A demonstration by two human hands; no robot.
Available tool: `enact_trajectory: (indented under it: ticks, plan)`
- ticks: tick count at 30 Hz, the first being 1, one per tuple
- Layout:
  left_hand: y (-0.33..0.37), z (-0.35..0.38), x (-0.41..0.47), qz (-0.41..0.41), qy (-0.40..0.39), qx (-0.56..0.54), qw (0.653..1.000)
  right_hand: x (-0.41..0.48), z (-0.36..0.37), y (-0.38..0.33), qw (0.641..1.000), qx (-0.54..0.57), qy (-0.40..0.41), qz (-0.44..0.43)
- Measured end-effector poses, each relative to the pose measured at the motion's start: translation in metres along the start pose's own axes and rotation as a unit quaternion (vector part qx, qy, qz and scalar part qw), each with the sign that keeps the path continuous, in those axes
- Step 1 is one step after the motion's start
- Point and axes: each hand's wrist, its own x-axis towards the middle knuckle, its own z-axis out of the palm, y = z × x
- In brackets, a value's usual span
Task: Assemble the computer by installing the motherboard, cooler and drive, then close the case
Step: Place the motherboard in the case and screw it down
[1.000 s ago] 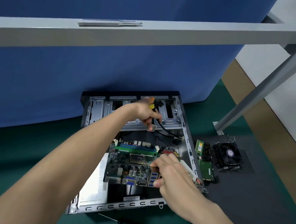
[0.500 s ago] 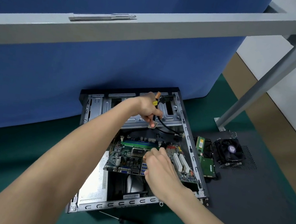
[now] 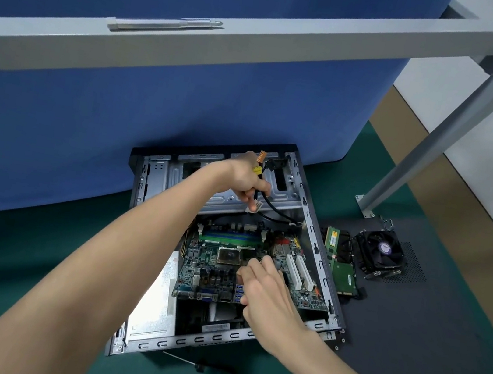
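Fingers (image 3: 259, 185) of left hand (image 3: 245, 177) curled tight round bundle of black cables (image 3: 272, 208), orange plug (image 3: 261, 157) poking out above knuckles, at far end of case (image 3: 314, 248). Fingers (image 3: 254, 268) of right hand (image 3: 267, 295) bent, clamped on near edge of motherboard (image 3: 210, 268), thumb by blue ports. Motherboard inside open case, nearer than left fingers. Right of right fingers, beyond case wall: memory stick (image 3: 332, 241), drive (image 3: 344, 276), then cooler (image 3: 379, 254) on dark perforated panel (image 3: 412, 307). Nearer than both hands, just outside case, screwdriver (image 3: 211, 369) on green mat (image 3: 3, 262).
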Motion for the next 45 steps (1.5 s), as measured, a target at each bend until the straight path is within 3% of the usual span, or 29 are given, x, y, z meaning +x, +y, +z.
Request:
enact_trajectory:
  ticks: [24, 29, 40, 45]
  plan:
    - [-0.007, 0.0, 0.001, 0.015, 0.007, -0.02, 1.0, 0.016, 0.0, 0.006, 0.999, -0.034, 0.007, -0.017]
    - [-0.011, -0.003, 0.001, 0.019, 0.001, -0.031, 0.999, 0.01, 0.012, 0.024, 0.998, -0.047, -0.025, -0.017]
    - [-0.018, -0.003, 0.008, 0.025, 0.0, -0.045, 0.999, 0.008, 0.024, 0.028, 0.997, -0.026, -0.074, 0.001]
    - [-0.029, 0.001, 0.006, 0.024, 0.001, -0.102, 0.995, 0.013, 0.02, 0.038, 0.998, 0.042, -0.049, -0.005]
